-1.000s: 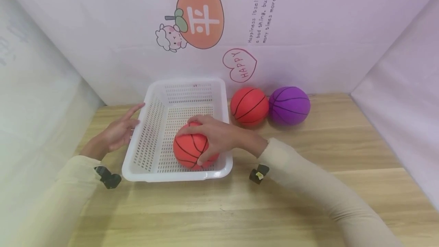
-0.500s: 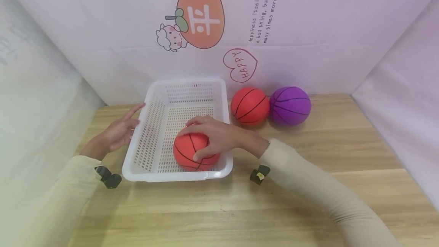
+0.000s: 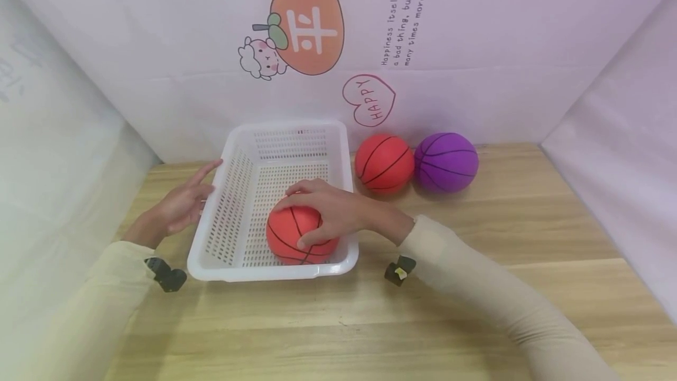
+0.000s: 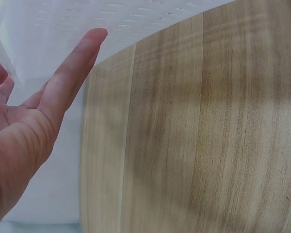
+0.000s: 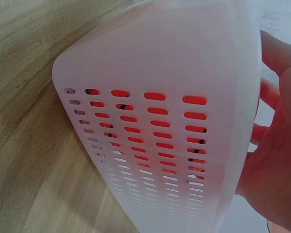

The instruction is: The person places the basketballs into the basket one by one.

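A white plastic basket (image 3: 264, 274) with slotted sides stands on the wooden table. Inside it, at the near right corner, sits a red toy basketball (image 3: 291, 237) with black lines. My right hand (image 3: 335, 210) reaches over the basket's right rim, fingers and thumb curved round the top of this ball. In the right wrist view, red shows through the slots of the basket wall (image 5: 194, 58), and the right hand (image 5: 276, 160) is partly hidden behind the rim. At the basket's left side, my left hand (image 3: 180, 207) has its fingers extended, fingertips right at the rim.
Another red basketball (image 3: 384, 163) and a purple basketball (image 3: 446, 162) sit side by side, right of the basket by the back wall. White printed cloth (image 3: 476, 46) encloses the wooden table (image 3: 338, 334) at the back and sides.
The red ball in the basket has turned and settled slightly lower, with the right thumb shifting a little on it. Over the last half second almost nothing moves; the left hand stays put.
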`<action>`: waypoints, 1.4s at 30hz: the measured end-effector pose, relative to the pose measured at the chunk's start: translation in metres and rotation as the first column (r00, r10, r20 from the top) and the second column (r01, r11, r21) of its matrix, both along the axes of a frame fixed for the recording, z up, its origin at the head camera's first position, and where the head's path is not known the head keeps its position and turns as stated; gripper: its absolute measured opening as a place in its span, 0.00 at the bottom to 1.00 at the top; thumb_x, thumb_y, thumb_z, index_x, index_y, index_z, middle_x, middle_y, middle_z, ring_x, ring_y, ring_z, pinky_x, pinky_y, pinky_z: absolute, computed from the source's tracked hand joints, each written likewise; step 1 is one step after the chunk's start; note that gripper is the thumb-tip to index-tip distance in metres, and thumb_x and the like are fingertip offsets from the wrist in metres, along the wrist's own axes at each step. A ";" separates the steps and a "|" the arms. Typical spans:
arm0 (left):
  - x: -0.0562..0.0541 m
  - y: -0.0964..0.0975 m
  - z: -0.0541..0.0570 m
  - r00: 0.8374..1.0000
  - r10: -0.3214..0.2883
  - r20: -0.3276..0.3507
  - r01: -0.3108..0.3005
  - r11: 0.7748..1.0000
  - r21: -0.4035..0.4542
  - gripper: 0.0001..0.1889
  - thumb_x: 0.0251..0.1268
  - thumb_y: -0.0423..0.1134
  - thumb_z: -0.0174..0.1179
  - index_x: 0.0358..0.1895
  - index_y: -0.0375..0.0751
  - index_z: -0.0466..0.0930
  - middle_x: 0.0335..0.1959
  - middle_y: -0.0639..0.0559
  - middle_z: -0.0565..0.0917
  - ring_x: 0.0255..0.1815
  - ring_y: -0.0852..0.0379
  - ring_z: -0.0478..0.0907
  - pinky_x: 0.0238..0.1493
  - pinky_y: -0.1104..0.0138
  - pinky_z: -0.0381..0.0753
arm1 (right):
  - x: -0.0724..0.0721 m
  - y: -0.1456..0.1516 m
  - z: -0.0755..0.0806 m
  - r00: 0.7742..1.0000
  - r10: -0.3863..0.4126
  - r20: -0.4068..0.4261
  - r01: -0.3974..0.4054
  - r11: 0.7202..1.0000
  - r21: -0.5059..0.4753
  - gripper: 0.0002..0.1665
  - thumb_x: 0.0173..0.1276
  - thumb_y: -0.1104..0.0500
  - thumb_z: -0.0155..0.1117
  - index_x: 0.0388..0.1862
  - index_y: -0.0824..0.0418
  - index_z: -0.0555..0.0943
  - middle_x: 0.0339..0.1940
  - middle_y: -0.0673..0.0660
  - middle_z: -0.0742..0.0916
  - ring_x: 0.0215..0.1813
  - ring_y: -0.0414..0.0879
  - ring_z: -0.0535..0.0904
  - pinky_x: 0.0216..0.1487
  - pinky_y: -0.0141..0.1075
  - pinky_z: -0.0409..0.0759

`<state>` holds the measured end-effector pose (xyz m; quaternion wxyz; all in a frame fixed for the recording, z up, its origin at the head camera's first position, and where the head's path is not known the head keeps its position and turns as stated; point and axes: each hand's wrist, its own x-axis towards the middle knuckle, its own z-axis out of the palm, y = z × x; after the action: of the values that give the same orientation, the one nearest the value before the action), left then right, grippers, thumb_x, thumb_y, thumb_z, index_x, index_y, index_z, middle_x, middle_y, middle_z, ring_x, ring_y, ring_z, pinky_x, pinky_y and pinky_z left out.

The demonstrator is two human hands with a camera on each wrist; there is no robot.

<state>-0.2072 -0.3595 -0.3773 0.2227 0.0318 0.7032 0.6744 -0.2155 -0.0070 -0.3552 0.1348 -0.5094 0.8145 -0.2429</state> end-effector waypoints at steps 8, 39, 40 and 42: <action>-0.001 -0.001 -0.002 1.000 -0.008 0.001 0.008 1.000 0.025 0.34 0.83 0.36 0.38 0.82 0.60 0.35 0.59 0.51 0.76 0.52 0.51 0.82 0.48 0.53 0.83 | 0.003 0.002 0.002 0.999 -0.040 0.022 0.040 0.999 -0.020 0.38 0.62 0.44 0.72 0.71 0.43 0.73 0.69 0.54 0.69 0.69 0.46 0.62 0.59 0.41 0.74; 0.002 0.000 -0.001 1.000 -0.027 -0.008 0.027 0.999 0.040 0.34 0.83 0.35 0.37 0.82 0.59 0.33 0.60 0.53 0.76 0.53 0.51 0.82 0.48 0.53 0.83 | 0.004 0.010 0.001 0.996 -0.088 -0.033 0.084 0.991 -0.107 0.34 0.65 0.44 0.70 0.70 0.42 0.75 0.68 0.52 0.71 0.68 0.45 0.62 0.62 0.44 0.71; 0.002 -0.001 -0.001 1.000 -0.028 -0.010 0.028 0.999 0.038 0.34 0.83 0.35 0.37 0.82 0.59 0.33 0.60 0.53 0.76 0.53 0.51 0.82 0.48 0.53 0.83 | 0.004 0.011 0.001 0.995 -0.089 -0.038 0.084 0.990 -0.110 0.34 0.65 0.44 0.70 0.70 0.42 0.75 0.67 0.52 0.71 0.68 0.45 0.62 0.62 0.44 0.71; 0.002 -0.001 -0.001 1.000 -0.029 -0.011 0.029 0.999 0.038 0.34 0.83 0.35 0.37 0.82 0.59 0.33 0.60 0.54 0.76 0.53 0.51 0.82 0.48 0.53 0.83 | 0.004 0.012 0.001 0.995 -0.089 -0.044 0.083 0.990 -0.117 0.34 0.65 0.44 0.71 0.70 0.42 0.75 0.67 0.53 0.71 0.68 0.45 0.62 0.63 0.44 0.70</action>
<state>-0.2057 -0.3606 -0.3784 0.2279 0.0497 0.6909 0.6843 -0.2117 0.0046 -0.3541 0.0746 -0.4864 0.8235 -0.2823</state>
